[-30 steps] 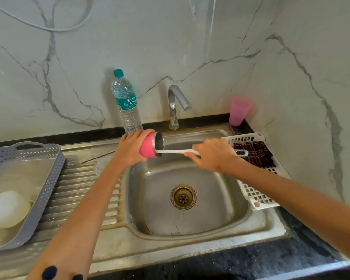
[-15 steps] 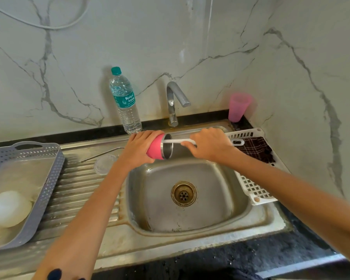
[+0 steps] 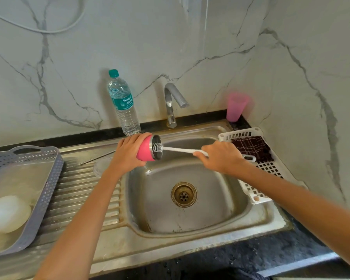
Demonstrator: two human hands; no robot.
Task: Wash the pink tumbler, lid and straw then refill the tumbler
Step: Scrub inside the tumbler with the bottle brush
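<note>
Left hand (image 3: 127,152) fingers wrapped round tumbler (image 3: 144,151), held sideways over sink (image 3: 216,201) back-left corner, mouth facing right. Right hand (image 3: 220,156) fingers clamped on brush (image 3: 178,150) handle; bristles at mouth, handle roughly along tumbler's long axis.

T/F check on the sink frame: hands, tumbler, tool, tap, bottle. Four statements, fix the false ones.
1. The left hand grips the pink tumbler sideways over the sink. True.
2. The right hand holds a sponge. False: it grips a white bottle brush, bristles at the tumbler's mouth.
3. Water runs from the tap. False: no stream shows.
4. The water bottle stands capped behind the sink. True.
</note>
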